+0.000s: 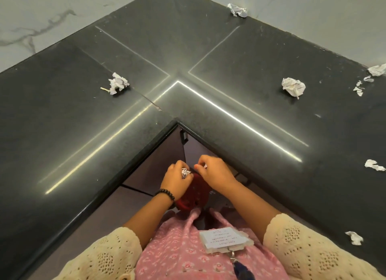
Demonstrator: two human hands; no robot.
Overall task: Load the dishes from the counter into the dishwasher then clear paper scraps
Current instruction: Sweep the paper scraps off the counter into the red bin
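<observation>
Below the near edge of the black counter (229, 66), the left hand (177, 180) is gripping a crumpled paper scrap (185, 172); the right hand (213, 172) is pinching another bit. More paper balls (293, 86) are lying across the counter.

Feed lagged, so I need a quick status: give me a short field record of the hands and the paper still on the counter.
left hand: holds crumpled paper scrap
right hand: fingers pinch a small white bit, barely visible
hands' position: below the inner corner of the black counter
counter left: one paper ball
counter back: one ball
counter right: one ball, several smaller scraps
dishes: none in view
</observation>
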